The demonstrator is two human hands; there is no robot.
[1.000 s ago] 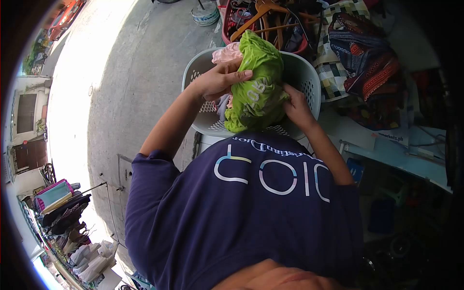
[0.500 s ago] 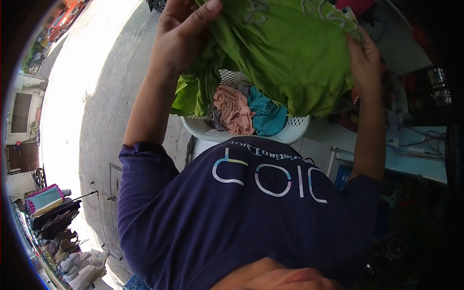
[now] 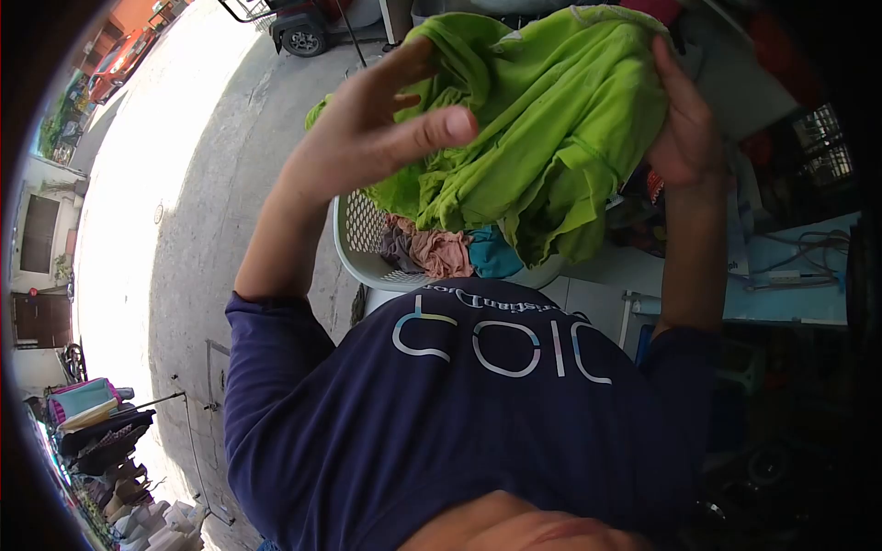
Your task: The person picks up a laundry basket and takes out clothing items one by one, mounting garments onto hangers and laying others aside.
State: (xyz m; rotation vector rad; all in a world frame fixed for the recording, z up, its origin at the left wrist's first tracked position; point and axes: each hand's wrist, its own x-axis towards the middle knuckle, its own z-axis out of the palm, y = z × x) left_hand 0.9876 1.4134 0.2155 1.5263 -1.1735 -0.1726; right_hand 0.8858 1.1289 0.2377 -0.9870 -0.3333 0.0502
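Left hand: yours (image 3: 363,138) is raised at the left side of the green cloth (image 3: 542,129), thumb pointing right.
Right hand: yours (image 3: 684,138) is upright at the cloth's right edge.
Basket: its pale wall (image 3: 363,230) shows under the hanging green cloth, which hides much of it; pink cloth (image 3: 443,254) and teal cloth (image 3: 493,253) lie inside, side by side.
Left grip: spread open; you cannot tell whether the fingers touch cloth.
Right grip: closed on the green cloth's edge.

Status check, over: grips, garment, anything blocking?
Left grip spread open at green garment; right grip holding its edge. Garment held above basket, partly hiding it. No obstruction visible.
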